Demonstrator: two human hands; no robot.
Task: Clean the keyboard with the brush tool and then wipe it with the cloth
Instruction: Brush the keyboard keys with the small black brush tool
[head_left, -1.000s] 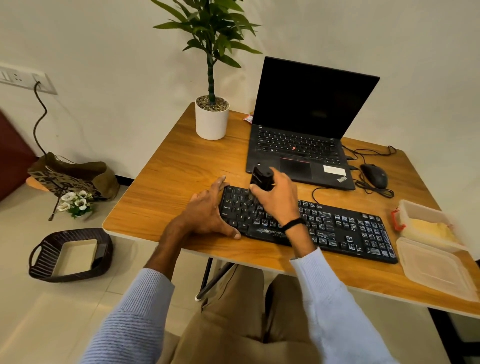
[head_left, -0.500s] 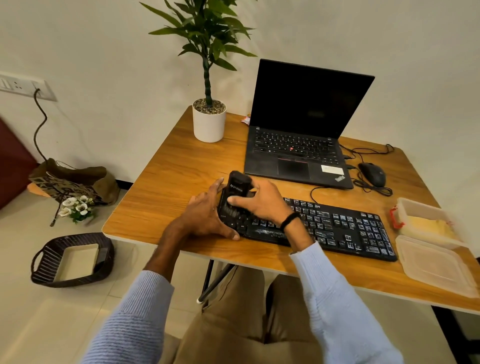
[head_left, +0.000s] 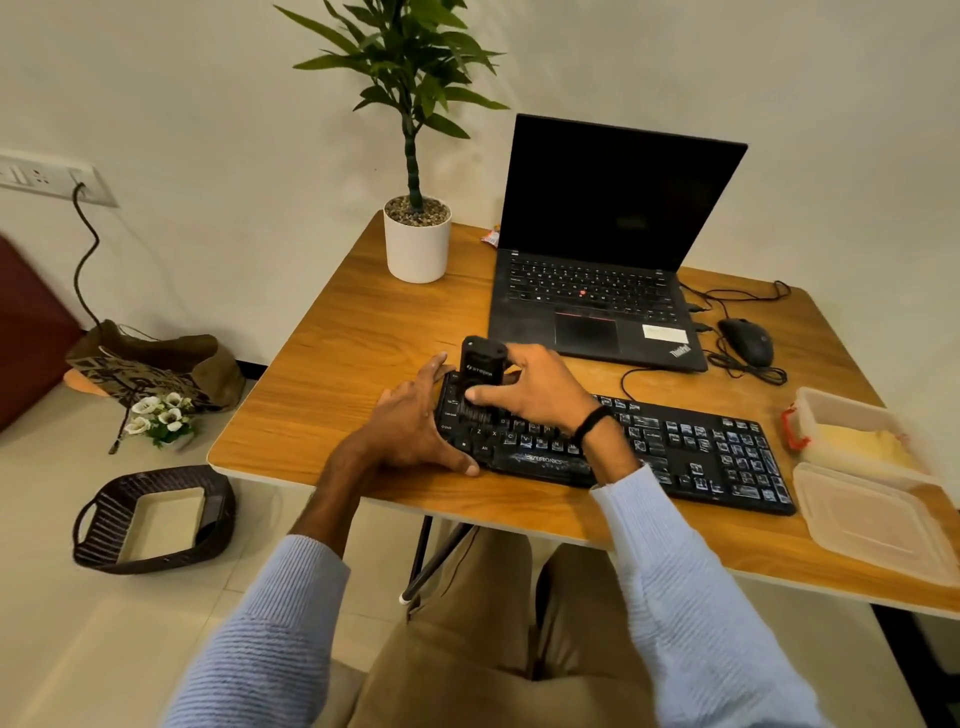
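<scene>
The right hand (head_left: 540, 395) gripped the brush tool (head_left: 483, 369), fingers curled round it, on the left end of the keyboard (head_left: 675, 457) near the counter's (head_left: 363, 338) front edge. The left hand (head_left: 415, 431) (fingers straight) braced that end. Short, light strokes between rows would serve best. The brush had shifted leftward.

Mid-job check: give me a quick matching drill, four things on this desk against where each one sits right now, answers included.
Things:
1 brush tool
2 mouse
3 potted plant
4 open container

Places:
A just off the right end of the keyboard
B left of the laptop
C in the right hand, over the keyboard's left end
D right of the laptop

Pairs: 1-C, 2-D, 3-B, 4-A
</scene>
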